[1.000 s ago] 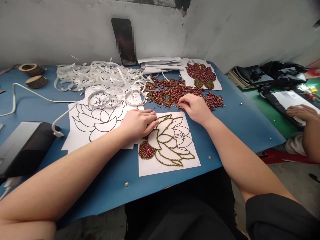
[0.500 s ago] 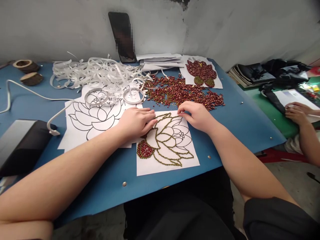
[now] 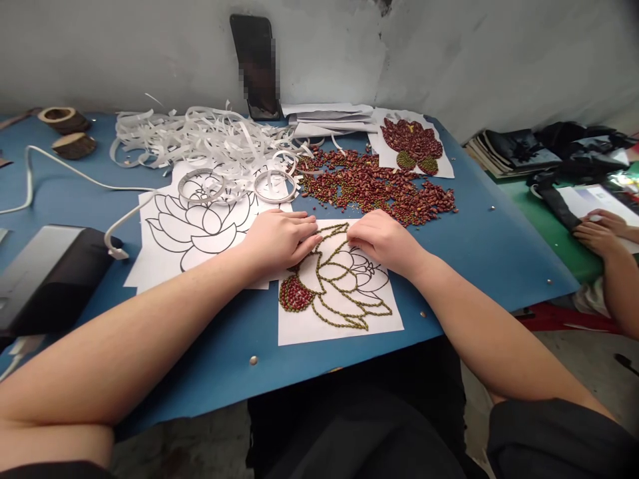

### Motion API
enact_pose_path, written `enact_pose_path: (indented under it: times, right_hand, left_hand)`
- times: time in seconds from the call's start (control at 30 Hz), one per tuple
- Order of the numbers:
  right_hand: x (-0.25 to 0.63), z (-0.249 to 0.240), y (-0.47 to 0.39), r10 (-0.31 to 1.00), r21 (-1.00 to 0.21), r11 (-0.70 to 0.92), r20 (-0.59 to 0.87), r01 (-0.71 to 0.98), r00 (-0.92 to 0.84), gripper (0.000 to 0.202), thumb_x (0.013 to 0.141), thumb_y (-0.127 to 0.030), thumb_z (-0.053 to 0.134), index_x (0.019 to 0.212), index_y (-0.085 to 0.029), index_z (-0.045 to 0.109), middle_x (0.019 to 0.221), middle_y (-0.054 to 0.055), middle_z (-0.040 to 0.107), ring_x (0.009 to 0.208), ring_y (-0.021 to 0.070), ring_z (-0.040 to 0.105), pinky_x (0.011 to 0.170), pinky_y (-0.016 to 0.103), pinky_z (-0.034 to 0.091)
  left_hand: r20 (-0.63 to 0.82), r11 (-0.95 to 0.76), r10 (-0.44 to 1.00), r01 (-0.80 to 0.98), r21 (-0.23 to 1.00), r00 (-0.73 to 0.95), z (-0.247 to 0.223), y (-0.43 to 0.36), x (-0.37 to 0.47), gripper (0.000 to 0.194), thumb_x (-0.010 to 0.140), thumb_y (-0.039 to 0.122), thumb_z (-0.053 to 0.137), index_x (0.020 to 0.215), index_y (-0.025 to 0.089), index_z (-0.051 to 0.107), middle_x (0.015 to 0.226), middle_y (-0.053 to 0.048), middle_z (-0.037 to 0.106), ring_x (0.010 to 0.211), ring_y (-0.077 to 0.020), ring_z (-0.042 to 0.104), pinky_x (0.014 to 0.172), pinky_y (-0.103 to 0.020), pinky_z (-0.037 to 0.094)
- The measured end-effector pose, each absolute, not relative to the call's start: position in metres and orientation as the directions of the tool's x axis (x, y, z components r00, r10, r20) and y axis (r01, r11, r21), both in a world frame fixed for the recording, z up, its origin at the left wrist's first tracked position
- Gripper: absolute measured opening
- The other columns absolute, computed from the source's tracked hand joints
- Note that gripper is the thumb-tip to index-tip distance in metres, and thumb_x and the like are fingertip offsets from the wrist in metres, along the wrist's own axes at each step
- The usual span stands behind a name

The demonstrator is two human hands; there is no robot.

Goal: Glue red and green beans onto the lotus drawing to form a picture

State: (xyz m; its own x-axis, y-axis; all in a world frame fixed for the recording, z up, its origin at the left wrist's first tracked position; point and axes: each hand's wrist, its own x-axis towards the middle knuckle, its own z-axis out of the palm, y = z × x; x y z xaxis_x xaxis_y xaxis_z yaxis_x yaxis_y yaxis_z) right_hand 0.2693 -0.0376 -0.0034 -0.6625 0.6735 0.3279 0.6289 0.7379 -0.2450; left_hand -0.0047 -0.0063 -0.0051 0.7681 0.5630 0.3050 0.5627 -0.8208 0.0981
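Observation:
A white sheet with a printed lotus outline lies in front of me. Small green beans follow many of its lines, and a patch of red beans fills one rounded part at the left. The flower outline at the right shows bare black lines. My left hand rests flat, fingers stretched out, over the sheet's upper left edge. With fingertips pressed together, my right hand touches down at the sheet's upper middle, beside a green bean line. Whatever sits between those fingertips is hidden.
Behind the sheet spreads a mixed bean pile, near a bean-covered lotus picture. Printed lotus sheets, tape rolls and paper strips lie left. A black box with a white cable stands nearer. Another person's hands are far right.
My right hand has moved left and slightly down, from the sheet's upper right edge onto its upper middle. My left hand stays on the sheet. The whole view has shifted slightly.

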Motion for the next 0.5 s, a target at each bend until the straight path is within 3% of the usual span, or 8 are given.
enact_pose_path:
  times: [0.27, 0.5]
  right_hand:
    - [0.279, -0.001, -0.035, 0.669, -0.208, 0.732, 0.397, 0.649, -0.628, 0.014, 0.101, -0.019, 0.059, 0.092, -0.022, 0.07, 0.096, 0.006, 0.077, 0.09, 0.0226, 0.065, 0.084, 0.038, 0.045]
    - [0.277, -0.004, -0.036, 0.653, -0.187, 0.75, 0.364, 0.634, -0.664, 0.016, 0.101, -0.02, 0.059, 0.091, -0.02, 0.071, 0.098, 0.008, 0.074, 0.092, 0.0231, 0.063, 0.084, 0.038, 0.043]
  left_hand:
    - [0.311, -0.802, 0.594, 0.577, 0.156, 0.742, -0.005, -0.008, -0.004, 0.041, 0.105, 0.04, 0.041, 0.106, 0.023, 0.078, 0.11, -0.006, 0.081, 0.111, -0.0238, 0.075, 0.09, -0.036, 0.058]
    - [0.311, -0.806, 0.587, 0.575, 0.142, 0.747, -0.006, -0.007, -0.005, 0.04, 0.105, 0.04, 0.041, 0.105, 0.023, 0.078, 0.107, -0.005, 0.081, 0.107, -0.0233, 0.076, 0.088, -0.036, 0.058]
